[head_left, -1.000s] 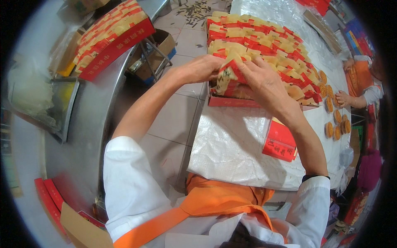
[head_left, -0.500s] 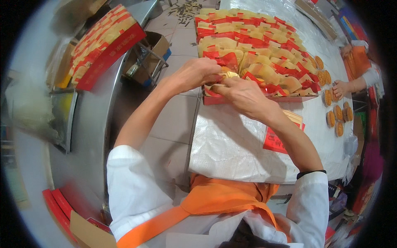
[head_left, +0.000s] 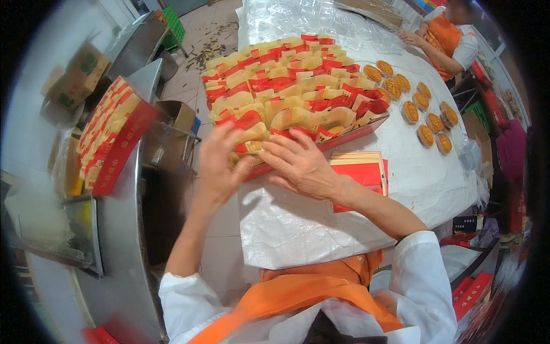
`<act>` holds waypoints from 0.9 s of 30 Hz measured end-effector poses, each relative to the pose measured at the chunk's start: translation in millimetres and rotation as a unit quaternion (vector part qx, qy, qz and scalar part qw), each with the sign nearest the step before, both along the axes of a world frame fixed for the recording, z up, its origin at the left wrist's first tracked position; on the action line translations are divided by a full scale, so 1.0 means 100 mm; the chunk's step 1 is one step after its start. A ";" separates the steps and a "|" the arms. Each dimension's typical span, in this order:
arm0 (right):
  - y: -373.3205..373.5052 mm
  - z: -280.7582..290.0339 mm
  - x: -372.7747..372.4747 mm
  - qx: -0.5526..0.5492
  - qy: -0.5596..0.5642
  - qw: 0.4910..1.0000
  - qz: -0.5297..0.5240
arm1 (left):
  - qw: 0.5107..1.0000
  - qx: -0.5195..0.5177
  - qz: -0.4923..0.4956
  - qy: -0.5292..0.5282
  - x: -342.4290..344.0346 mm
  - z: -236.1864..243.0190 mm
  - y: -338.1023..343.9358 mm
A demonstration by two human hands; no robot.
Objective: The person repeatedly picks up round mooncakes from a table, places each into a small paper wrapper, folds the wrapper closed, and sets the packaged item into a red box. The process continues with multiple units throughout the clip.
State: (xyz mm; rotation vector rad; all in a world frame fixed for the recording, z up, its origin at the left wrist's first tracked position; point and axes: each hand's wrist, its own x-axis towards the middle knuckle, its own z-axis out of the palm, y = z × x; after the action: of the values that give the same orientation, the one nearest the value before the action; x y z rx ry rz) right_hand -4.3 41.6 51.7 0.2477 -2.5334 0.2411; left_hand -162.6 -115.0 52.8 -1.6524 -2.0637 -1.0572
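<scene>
A shallow red box (head_left: pixel 354 134) stands on the white-covered table, packed with rows of red and cream paper packets (head_left: pixel 295 86). My left hand (head_left: pixel 219 163) is at the near left corner of the box, blurred, with thumb and fingers apart. My right hand (head_left: pixel 303 166) lies over the near edge, its fingers spread and touching the packets in the front row. Between the hands, a cream packet (head_left: pixel 255 133) stands in the corner; its contents are partly hidden. Flat red and cream paper sleeves (head_left: pixel 346 170) lie stacked beside my right forearm.
Several round golden mooncakes (head_left: pixel 392 88) in clear trays sit right of the box. A person in an orange apron (head_left: pixel 444 40) is at the far right. Another filled red box (head_left: pixel 127 143) tilts on the steel counter (head_left: pixel 117 246) at left. Clear plastic trays (head_left: pixel 292 20) cover the table's far end.
My hands were close together at the box's near corner; now they are apart with fingers spread. The view has shifted, showing more mooncakes, and the other person's hand is away from them.
</scene>
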 end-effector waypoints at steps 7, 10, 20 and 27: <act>0.67 -0.05 0.47 -0.088 0.035 0.995 0.016 | 0.993 0.043 0.043 -0.099 0.03 -0.29 -0.09; 1.45 -0.15 0.84 -0.289 0.203 0.924 -0.148 | 0.928 0.178 0.152 -0.289 -0.15 -0.46 -0.31; 2.93 -1.22 1.19 -0.832 -0.074 0.549 -0.041 | 0.667 0.036 -0.013 -0.744 -0.33 -0.84 0.01; 2.73 -1.16 1.12 -0.805 -0.031 0.577 -0.134 | 0.680 0.054 0.052 -0.729 -0.33 -0.74 0.06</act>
State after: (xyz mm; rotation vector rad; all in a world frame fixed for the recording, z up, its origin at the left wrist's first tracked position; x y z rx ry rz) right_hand 107.5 314.8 -64.1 -0.8501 -1.3703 2.1528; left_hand -195.2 -109.2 -21.1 -0.3276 -2.5438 -2.9458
